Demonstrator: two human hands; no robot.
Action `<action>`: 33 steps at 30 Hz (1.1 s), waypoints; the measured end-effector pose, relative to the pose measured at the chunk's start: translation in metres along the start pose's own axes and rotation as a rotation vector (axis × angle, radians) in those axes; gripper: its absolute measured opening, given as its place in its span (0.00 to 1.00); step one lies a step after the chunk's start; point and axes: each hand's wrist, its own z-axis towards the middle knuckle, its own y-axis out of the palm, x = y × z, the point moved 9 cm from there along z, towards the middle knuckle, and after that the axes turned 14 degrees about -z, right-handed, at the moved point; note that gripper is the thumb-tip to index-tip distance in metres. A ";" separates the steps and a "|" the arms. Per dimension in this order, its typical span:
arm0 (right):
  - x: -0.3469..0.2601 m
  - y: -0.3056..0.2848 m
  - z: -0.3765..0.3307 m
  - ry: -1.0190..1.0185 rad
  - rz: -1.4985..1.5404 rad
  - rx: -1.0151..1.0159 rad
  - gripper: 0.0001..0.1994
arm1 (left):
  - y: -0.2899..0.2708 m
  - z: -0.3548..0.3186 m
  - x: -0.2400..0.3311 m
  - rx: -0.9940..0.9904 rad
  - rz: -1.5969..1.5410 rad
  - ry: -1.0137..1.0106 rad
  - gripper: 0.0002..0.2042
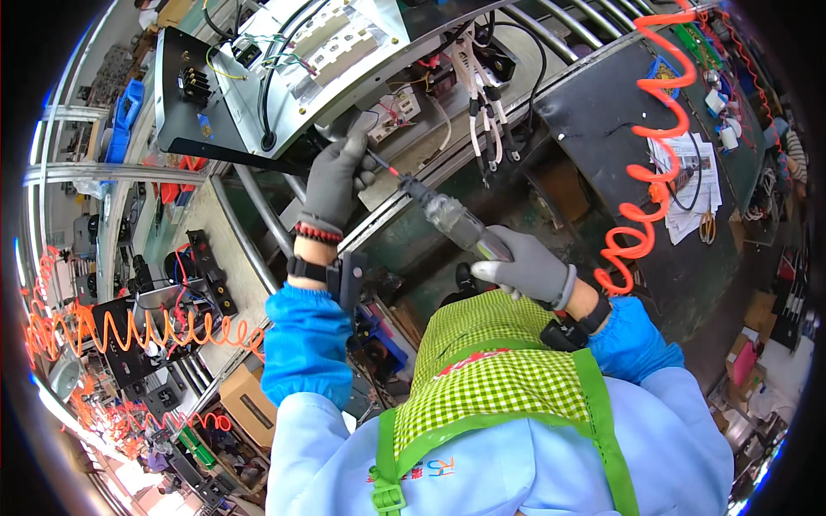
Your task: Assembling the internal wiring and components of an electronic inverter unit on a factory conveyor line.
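Note:
My right hand (527,268), in a grey glove, is wrapped around the rear of an electric screwdriver (456,222) with a dark, partly see-through body. Its thin bit points up and left toward my left hand (337,179). That hand, also gloved in grey, has its fingers curled together beside the bit's tip; what they hold, if anything, is hidden. Just beyond them stands a metal chassis (331,82) with an open side, wires and a black panel (202,99). A small white wired part (396,112) sits inside, close to my left fingertips. White cables with dark ends (486,120) hang from the chassis to the right.
The chassis rests over a roller conveyor (262,211). A coiled orange air hose (641,172) hangs at the right above a dark table (602,112) bearing papers (693,185). Another orange coil (163,331) crosses the left side, near a cardboard box (248,404) and blue bins (126,116).

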 end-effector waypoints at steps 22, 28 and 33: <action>-0.020 -0.013 0.065 0.002 -0.117 0.205 0.25 | 0.014 0.064 -0.015 -0.152 -0.758 -0.076 0.09; -0.026 -0.016 0.068 -0.172 -0.263 0.401 0.24 | 0.011 0.063 -0.020 -0.089 -0.765 -0.108 0.12; -0.023 -0.010 0.071 -0.183 -0.216 0.398 0.24 | 0.013 0.059 -0.013 -0.109 -0.746 -0.098 0.08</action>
